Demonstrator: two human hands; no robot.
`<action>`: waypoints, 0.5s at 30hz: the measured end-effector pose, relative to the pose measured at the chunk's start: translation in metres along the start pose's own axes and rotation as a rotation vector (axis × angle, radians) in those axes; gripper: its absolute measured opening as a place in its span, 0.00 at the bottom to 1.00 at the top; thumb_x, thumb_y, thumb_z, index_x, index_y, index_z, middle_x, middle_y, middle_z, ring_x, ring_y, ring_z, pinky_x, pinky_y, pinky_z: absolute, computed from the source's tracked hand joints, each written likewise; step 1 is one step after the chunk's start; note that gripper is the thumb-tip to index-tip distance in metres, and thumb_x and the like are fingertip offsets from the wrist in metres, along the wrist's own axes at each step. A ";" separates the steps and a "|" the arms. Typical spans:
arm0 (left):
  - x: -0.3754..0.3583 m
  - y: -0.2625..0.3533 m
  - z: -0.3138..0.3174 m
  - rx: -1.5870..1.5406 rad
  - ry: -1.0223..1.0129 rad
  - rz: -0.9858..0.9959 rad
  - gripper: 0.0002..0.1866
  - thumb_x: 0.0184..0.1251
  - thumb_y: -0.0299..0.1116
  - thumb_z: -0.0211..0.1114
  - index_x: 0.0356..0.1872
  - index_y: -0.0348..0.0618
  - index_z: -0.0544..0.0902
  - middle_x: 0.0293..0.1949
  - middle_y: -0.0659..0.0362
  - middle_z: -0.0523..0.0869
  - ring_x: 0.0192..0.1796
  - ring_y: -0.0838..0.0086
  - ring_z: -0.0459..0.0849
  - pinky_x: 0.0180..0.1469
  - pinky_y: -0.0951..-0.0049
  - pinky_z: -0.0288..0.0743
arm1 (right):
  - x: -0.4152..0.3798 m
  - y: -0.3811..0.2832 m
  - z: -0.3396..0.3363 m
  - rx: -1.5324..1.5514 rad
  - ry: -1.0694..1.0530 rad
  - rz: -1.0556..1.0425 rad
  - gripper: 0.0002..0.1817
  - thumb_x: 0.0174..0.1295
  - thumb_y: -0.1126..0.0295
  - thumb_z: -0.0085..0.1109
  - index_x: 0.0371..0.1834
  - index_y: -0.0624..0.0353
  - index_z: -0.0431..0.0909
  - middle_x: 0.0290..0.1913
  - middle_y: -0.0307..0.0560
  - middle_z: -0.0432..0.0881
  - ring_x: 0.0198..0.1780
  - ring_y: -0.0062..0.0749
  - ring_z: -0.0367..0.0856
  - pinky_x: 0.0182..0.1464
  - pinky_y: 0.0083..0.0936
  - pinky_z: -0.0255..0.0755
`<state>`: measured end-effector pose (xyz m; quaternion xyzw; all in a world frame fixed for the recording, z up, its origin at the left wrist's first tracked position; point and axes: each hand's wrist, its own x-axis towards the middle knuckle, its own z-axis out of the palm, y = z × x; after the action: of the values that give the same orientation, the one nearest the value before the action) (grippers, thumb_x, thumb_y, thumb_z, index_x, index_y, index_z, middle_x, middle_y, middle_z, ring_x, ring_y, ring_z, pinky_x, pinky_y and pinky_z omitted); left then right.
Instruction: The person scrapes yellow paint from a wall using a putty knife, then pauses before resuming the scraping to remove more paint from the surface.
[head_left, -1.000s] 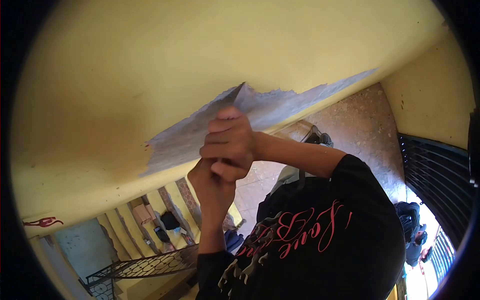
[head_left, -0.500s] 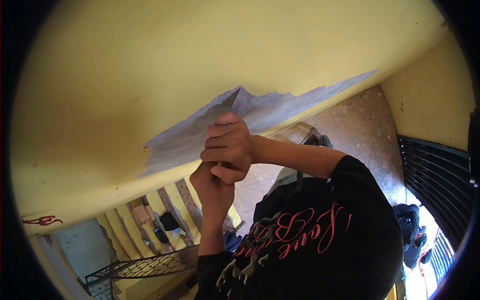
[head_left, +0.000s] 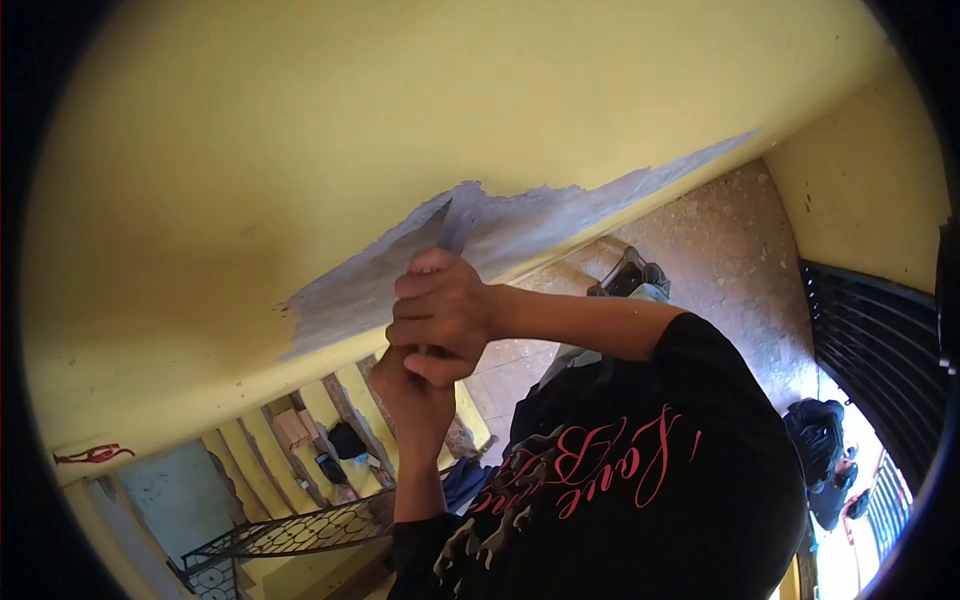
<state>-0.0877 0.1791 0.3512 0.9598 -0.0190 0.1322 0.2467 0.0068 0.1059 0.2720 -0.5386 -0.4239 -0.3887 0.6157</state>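
My right hand (head_left: 440,315) is closed around the handle of a scraper (head_left: 458,226). Its flat metal blade points up at the wall, with the tip near the ragged edge of the paint. Just below, my left hand (head_left: 412,395) is closed on the lower end of the same tool, partly covered by my right fingers. Most of the handle is hidden in the two hands. Around the blade, a long grey scraped patch (head_left: 345,310) runs across the yellow wall (head_left: 300,120).
Steps (head_left: 345,405) with a cardboard box (head_left: 293,428) and dark items lie at lower left, beside a metal railing (head_left: 290,535). My shoes (head_left: 632,275) stand on the worn floor (head_left: 720,240). A dark gate (head_left: 870,330) is at right; another person (head_left: 820,450) is beyond the doorway.
Both hands have drawn down and slightly left with the scraper. More of its blade shows above my right fist, and its tip sits a little lower.
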 end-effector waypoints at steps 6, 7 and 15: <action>0.000 0.006 -0.005 0.048 -0.018 0.006 0.11 0.64 0.32 0.61 0.30 0.30 0.78 0.22 0.48 0.81 0.26 0.70 0.81 0.30 0.70 0.71 | 0.002 0.001 -0.009 0.005 0.038 0.007 0.11 0.47 0.57 0.49 0.21 0.51 0.76 0.18 0.35 0.71 0.23 0.31 0.69 0.40 0.31 0.57; -0.001 0.005 -0.006 0.057 -0.024 0.007 0.11 0.64 0.31 0.61 0.30 0.30 0.78 0.22 0.48 0.81 0.26 0.69 0.81 0.31 0.70 0.71 | 0.002 0.000 -0.006 0.016 0.026 0.001 0.11 0.47 0.57 0.49 0.21 0.51 0.76 0.18 0.35 0.71 0.23 0.31 0.69 0.40 0.31 0.57; 0.004 0.003 0.009 -0.007 -0.036 -0.013 0.10 0.60 0.32 0.64 0.37 0.35 0.80 0.29 0.45 0.83 0.31 0.52 0.85 0.31 0.64 0.75 | 0.003 0.005 -0.021 -0.034 0.005 0.002 0.10 0.42 0.57 0.53 0.16 0.49 0.71 0.17 0.36 0.69 0.24 0.33 0.70 0.40 0.33 0.61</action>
<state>-0.0820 0.1719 0.3463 0.9614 -0.0175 0.1131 0.2503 0.0150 0.0859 0.2718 -0.5484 -0.4152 -0.3966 0.6079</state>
